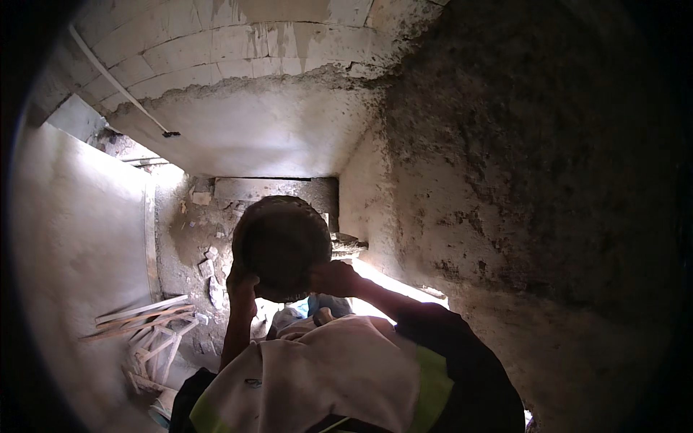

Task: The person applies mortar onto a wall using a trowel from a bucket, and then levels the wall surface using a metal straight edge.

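Observation:
A dark round basin (283,245) with a rough, crusted rim is held up in front of my body. At its lower left edge, my left hand (244,283) is closed on the rim, thumb showing at the near side. My right hand (333,278) grips the opposite side, its fingers partly lost in shadow. The inside of the basin is too dark to tell what, if anything, lies in it.
Ahead rises a partly plastered block wall (245,119) with a cable hanging on it. A dark, rough wall (491,180) stands at the right. Wooden pieces (155,339) are heaped at the lower left, near rubble (209,270) on the floor.

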Demonstrator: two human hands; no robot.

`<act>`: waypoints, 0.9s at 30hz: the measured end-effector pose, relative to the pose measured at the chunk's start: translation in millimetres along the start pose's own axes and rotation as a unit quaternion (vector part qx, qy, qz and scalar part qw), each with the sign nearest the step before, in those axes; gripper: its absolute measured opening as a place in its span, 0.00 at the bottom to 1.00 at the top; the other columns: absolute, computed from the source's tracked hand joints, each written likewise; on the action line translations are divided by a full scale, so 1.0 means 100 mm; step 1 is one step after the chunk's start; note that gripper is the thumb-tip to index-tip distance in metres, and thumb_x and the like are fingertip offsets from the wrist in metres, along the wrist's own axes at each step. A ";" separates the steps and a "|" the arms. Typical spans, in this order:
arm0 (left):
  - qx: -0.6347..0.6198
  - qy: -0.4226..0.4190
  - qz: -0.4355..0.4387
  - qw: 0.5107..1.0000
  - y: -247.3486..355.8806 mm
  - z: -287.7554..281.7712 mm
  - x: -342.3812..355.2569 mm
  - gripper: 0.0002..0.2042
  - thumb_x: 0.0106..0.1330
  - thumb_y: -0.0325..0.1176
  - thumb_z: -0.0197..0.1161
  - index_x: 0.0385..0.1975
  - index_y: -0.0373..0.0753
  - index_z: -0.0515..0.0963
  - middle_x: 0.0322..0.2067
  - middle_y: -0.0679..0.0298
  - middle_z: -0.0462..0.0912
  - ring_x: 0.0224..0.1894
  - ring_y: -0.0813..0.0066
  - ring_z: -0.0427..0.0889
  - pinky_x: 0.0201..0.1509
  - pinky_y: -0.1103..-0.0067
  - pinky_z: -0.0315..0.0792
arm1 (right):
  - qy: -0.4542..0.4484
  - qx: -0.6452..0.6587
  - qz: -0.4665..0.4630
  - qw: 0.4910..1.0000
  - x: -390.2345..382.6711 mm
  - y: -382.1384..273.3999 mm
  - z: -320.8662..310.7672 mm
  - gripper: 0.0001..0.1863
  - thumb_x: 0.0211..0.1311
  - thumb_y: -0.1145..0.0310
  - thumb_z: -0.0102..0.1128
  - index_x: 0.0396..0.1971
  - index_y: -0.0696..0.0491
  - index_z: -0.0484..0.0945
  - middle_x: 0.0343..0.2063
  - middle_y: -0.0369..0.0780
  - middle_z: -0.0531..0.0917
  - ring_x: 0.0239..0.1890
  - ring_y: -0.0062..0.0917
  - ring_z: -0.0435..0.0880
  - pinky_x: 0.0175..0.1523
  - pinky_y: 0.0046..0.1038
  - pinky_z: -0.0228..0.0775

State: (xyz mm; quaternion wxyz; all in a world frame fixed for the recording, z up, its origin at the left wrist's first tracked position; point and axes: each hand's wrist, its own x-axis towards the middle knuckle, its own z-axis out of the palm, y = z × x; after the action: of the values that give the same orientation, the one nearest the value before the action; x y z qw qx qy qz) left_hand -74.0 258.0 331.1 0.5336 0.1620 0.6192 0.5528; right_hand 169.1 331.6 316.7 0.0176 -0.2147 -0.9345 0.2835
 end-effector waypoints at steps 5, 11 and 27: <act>-0.096 0.037 -0.011 0.995 -0.03 -0.29 0.08 0.16 0.48 0.21 0.57 0.40 0.38 0.74 0.30 0.68 0.75 0.32 0.77 0.76 0.35 0.80 0.73 | 0.150 -0.009 0.003 0.989 0.18 -0.01 -0.28 0.13 0.57 0.58 0.53 0.35 0.50 0.75 0.29 0.39 0.75 0.25 0.34 0.78 0.27 0.33 0.74; -0.095 0.059 -0.028 0.993 -0.05 -0.64 0.34 0.06 0.50 0.23 0.57 0.26 0.42 0.75 0.22 0.66 0.75 0.24 0.74 0.77 0.23 0.80 0.72 | 0.002 0.618 0.150 0.772 -0.05 0.43 -1.04 0.12 0.63 0.63 0.52 0.40 0.55 0.74 0.30 0.38 0.80 0.25 0.18 0.78 0.25 0.20 0.71; 0.071 -0.037 -0.001 0.997 -0.18 0.12 0.09 0.27 0.39 0.20 0.52 0.47 0.35 0.71 0.34 0.66 0.73 0.35 0.76 0.71 0.39 0.79 0.67 | 0.138 0.044 0.408 0.901 -1.23 -0.56 -1.00 0.11 0.53 0.71 0.53 0.38 0.51 0.73 0.23 0.43 0.76 0.23 0.33 0.77 0.24 0.33 0.69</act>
State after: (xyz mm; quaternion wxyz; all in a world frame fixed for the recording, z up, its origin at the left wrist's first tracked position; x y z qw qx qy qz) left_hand -60.0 265.5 313.5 0.5438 0.2196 0.6369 0.5005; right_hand 274.6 291.0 441.4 0.0386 -0.6131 -0.7398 0.2745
